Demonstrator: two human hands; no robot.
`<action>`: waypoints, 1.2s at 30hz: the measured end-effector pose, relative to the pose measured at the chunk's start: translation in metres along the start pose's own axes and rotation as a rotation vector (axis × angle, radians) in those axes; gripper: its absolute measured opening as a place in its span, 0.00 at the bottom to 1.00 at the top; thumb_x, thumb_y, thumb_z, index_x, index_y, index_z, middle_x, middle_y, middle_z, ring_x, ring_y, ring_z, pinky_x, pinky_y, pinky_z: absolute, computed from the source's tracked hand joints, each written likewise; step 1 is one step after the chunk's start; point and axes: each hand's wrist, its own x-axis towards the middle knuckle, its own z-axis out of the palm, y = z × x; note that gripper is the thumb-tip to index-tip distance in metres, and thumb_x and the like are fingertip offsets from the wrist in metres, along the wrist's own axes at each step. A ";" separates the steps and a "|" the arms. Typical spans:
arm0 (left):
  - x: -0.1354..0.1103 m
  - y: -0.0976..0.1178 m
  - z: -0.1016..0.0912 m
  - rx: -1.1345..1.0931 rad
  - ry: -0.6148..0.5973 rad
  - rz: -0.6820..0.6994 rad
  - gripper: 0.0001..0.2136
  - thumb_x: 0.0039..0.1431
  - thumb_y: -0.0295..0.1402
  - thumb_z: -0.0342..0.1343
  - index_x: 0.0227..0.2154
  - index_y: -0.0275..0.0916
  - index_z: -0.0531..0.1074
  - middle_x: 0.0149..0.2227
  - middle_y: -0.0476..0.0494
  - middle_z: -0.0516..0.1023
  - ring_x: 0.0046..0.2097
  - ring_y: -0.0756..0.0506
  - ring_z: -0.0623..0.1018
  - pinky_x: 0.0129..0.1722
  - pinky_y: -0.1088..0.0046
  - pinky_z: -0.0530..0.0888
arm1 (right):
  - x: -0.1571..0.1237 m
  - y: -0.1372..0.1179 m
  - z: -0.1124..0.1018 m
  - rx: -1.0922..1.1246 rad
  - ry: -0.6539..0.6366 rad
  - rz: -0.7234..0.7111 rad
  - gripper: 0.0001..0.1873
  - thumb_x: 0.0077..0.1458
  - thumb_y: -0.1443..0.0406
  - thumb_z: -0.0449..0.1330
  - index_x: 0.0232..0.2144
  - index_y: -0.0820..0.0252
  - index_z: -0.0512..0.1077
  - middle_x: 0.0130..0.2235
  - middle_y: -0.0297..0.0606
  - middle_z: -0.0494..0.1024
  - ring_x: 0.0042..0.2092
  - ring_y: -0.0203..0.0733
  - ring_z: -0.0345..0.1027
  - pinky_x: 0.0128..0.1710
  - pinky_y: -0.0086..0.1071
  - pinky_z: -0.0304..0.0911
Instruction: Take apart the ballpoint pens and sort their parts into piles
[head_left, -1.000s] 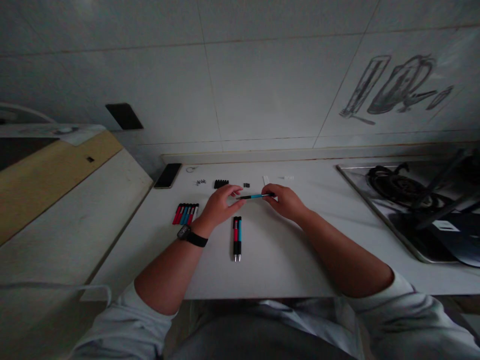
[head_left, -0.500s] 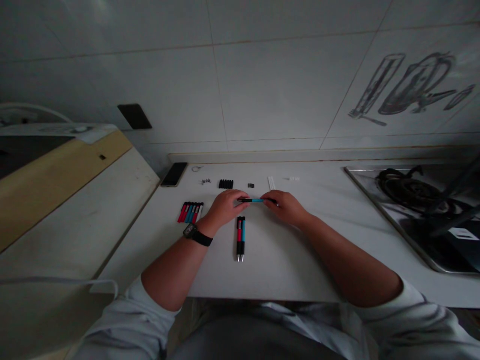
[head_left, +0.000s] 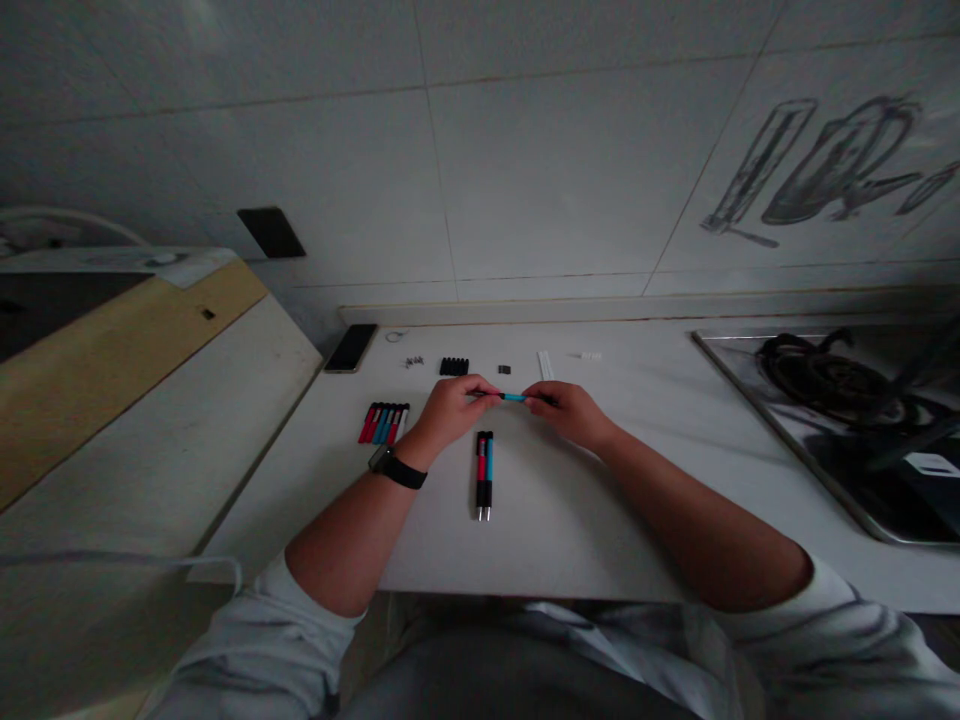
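A blue and black pen (head_left: 514, 397) lies crosswise between my two hands, just above the counter. My left hand (head_left: 456, 405) pinches its black end, and the fingers of my right hand (head_left: 568, 410) close round the opposite end. Both ends of the pen are partly covered by fingers. Below the hands, a red pen (head_left: 481, 470) and a blue pen (head_left: 490, 472) lie side by side, silver tips toward me. A row of red, blue and white pen barrels (head_left: 384, 423) rests left of my left wrist.
Behind my hands are small metal parts (head_left: 412, 362), black grips (head_left: 454, 367), small black pieces (head_left: 504, 370), white refill-like sticks (head_left: 544, 365) and small white parts (head_left: 589, 356). A phone (head_left: 351, 348) lies at the back left. A gas stove (head_left: 832, 400) stands right.
My left hand has shifted its grip along the pen toward the blue barrel, so less of the black end shows. The right hand stays nearly still.
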 end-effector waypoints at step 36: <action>-0.004 0.001 0.009 -0.103 -0.025 0.026 0.04 0.61 0.32 0.65 0.38 0.40 0.78 0.39 0.46 0.84 0.42 0.46 0.82 0.48 0.65 0.80 | -0.006 -0.008 0.000 -0.193 0.050 -0.153 0.12 0.68 0.60 0.55 0.45 0.57 0.77 0.42 0.43 0.81 0.43 0.44 0.74 0.46 0.36 0.66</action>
